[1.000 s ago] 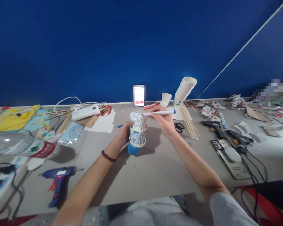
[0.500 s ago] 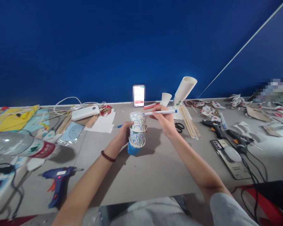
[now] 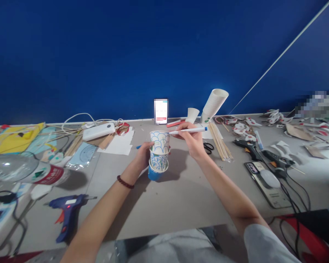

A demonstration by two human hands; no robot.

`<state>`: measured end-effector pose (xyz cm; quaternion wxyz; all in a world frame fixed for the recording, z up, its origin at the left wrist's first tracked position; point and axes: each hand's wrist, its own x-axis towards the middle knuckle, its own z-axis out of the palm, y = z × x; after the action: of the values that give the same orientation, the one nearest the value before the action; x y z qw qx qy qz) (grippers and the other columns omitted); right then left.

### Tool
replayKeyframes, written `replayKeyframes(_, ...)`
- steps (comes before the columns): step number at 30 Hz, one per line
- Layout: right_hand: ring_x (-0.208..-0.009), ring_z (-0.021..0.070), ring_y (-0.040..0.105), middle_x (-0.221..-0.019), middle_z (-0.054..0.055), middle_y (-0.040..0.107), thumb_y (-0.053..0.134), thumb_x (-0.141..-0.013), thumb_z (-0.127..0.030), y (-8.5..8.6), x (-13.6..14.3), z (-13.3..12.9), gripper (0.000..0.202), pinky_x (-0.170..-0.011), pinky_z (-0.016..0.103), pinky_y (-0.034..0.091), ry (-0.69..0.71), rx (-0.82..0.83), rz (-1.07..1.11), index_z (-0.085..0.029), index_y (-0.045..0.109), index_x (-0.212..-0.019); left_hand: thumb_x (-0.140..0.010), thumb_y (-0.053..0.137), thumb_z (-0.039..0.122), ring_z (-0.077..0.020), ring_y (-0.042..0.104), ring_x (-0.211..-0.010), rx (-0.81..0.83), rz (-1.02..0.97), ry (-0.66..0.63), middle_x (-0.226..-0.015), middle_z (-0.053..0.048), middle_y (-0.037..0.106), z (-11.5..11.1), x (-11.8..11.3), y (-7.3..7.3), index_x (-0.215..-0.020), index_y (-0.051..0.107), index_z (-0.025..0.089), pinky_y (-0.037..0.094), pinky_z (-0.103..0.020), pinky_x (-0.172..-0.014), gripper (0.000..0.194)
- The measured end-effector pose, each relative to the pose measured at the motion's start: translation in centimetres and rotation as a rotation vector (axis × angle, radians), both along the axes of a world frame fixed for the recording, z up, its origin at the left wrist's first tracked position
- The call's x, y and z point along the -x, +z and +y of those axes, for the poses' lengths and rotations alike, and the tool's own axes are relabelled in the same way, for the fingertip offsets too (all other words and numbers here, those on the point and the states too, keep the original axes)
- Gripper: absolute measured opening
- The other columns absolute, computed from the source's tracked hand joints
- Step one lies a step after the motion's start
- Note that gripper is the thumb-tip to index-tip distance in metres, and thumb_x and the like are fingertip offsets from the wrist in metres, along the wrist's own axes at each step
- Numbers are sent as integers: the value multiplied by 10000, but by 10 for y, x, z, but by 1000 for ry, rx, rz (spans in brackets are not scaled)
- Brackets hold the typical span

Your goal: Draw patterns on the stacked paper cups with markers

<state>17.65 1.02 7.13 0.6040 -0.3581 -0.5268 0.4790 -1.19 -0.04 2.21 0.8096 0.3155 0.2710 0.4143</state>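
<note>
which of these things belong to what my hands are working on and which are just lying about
In hand: patterned cup stack, in the left hand; blue-ended marker, in the right hand.

Apparently lying about: blue glue gun; plastic bottle; wooden sticks; white mouse.

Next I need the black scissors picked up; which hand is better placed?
Probably the right hand: it is beside the scissors, though it would have to free itself of the marker. The left hand is farther away, steadying the patterned paper cups.
</note>
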Motion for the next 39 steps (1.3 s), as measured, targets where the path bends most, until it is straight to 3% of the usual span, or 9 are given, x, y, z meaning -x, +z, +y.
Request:
replayKeyframes(15, -797, 183, 734, -794, -3, 614, 594, -734, -197, 4, 1, -3, 39, -768, 351, 597, 12, 32, 7, -196, 603, -696, -661, 620, 450, -362, 698, -928, -28, 9, 17, -908, -170, 749, -1, 0, 1, -1004, 697, 76, 518, -477, -846, 513)
replayKeyframes(26, -799, 184, 734, -768, -7, 606, 576, -743, -176, 1, 1, -2, 51, -759, 339, 592, 28, 30, 0, -203, 595, -705, -671, 600, 445, -341, 702, -877, -36, -24, 25, -916, -161, 745, 0, -1, 0, -1083, 680, 78, 537, -445, -772, 558)
replayKeyframes(33, -798, 168, 733, -810, -18, 631, 655, -766, -264, -2, -1, 2, 73, -789, 349, 607, 30, 20, 98, -224, 599, -745, -686, 648, 527, -263, 701, -754, 25, -146, -42, -940, -128, 734, -4, -4, -5, -1137, 654, 103, 535, -368, -671, 618)
replayKeyframes(39, -772, 158, 726, -821, -14, 688, 726, -747, -363, 0, 0, 1, 178, -783, 335, 614, 31, 19, 141, -228, 611, -766, -683, 650, 589, -225, 692, -730, 164, -228, 20, -900, -110, 734, -1, -5, -6, -1075, 679, 79, 546, -318, -649, 644)
